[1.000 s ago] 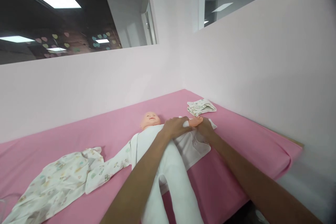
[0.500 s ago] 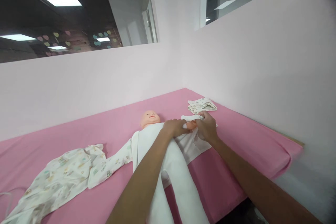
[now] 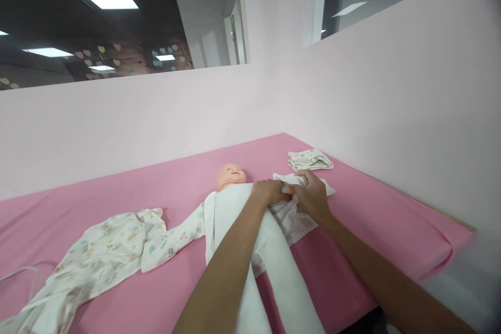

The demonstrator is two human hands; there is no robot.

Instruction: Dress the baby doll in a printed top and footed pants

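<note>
A baby doll (image 3: 231,175) lies on its back in a white garment (image 3: 229,209), head toward the wall. My left hand (image 3: 271,191) reaches over the doll's body, its fingers closed around the doll's arm near the hand. Opposite it, my right hand (image 3: 313,195) is closed on the bunched white sleeve (image 3: 291,179) of the garment. Only a small bit of the doll's orange-pink hand shows between my hands. On the left, a patterned garment (image 3: 113,242) lies spread out, with one sleeve (image 3: 176,237) over the doll's other arm.
A folded patterned cloth (image 3: 311,159) sits at the back right. Pink sheeting (image 3: 176,177) covers the table, bounded by white walls (image 3: 156,120) at the back and right. A thin pale cord (image 3: 23,270) lies at the left edge.
The view has shifted slightly left, so everything appears farther right. My hands have come closer together, and the sleeve now covers more of the doll's hand.
</note>
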